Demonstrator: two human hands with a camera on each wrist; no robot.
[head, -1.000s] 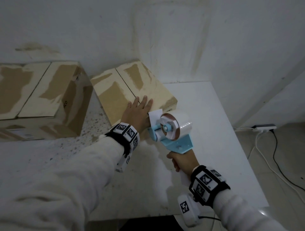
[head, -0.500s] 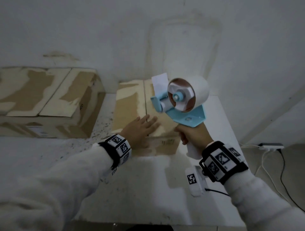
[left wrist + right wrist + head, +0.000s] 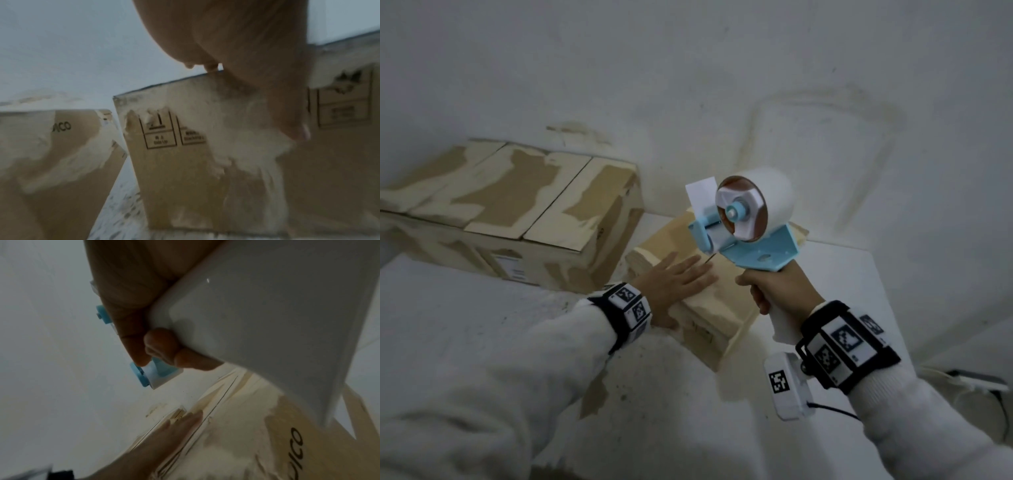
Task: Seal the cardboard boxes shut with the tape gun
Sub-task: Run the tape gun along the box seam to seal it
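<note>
At the far left, a large brown cardboard box with torn, pale-patched flaps (image 3: pixel 517 205) sits on the white speckled counter (image 3: pixel 465 308), pushed back against the white wall (image 3: pixel 688 68). Its top flaps lie closed, with a dark seam between them. The left wrist view shows printed letters on its side.

Just to its right, with a narrow gap between them, is a smaller brown cardboard box with worn pale patches (image 3: pixel 715 308), standing at an angle on the counter. Handling symbols are printed on its near side. The left hand (image 3: pixel 674 284) lies flat on its top, fingers straight and spread, pressing the flaps beside the centre seam; the thumb hangs over the near edge. A black and white marker band (image 3: pixel 628 308) circles that wrist above a white knitted sleeve (image 3: pixel 517 377).

Further right, the light blue and white plastic tape gun carrying a white tape roll (image 3: pixel 743 222) is held in the air above the far end of the smaller box, apart from it, with a loose flap of tape standing up at its front. The right hand (image 3: pixel 779 291) is wrapped tightly round its white handle, fingers curled. A black cable (image 3: pixel 993 394) lies on the floor at the far right.
</note>
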